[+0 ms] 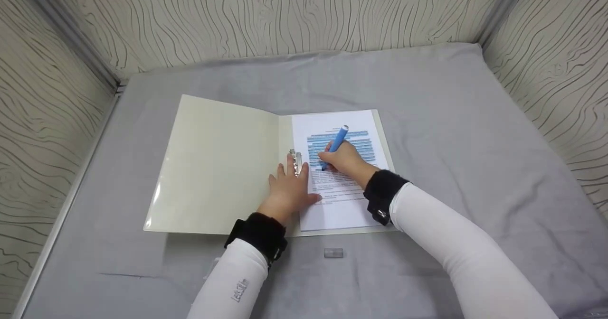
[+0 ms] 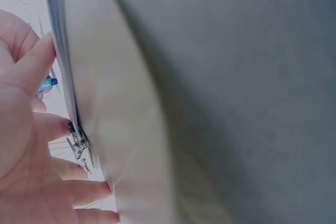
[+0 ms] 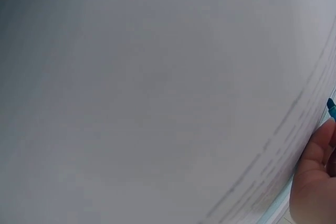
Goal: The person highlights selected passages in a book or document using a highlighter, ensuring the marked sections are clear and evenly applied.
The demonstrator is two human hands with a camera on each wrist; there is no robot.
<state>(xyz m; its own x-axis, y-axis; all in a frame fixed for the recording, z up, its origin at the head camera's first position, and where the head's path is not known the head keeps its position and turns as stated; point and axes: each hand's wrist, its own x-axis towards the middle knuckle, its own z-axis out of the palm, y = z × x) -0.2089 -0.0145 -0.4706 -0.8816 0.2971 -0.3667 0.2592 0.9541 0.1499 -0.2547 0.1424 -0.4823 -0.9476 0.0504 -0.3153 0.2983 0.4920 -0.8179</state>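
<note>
A blue highlighter is pinched in my right hand, its tip down on the printed sheet. Blue marking covers the upper lines of text, while the lower lines are plain. My left hand lies spread over the spine side of the open binder, thumb on the paper's left edge. Its fingers reach the metal clip, partly hidden beneath them. In the left wrist view the thumb touches the edge of the paper stack, near the clip. The right wrist view catches the highlighter's dark tip.
A small grey translucent cap-like piece lies on the grey cloth in front of the binder. Another clear item, mostly hidden, shows beside the left sleeve. Wood-patterned panels stand around the table.
</note>
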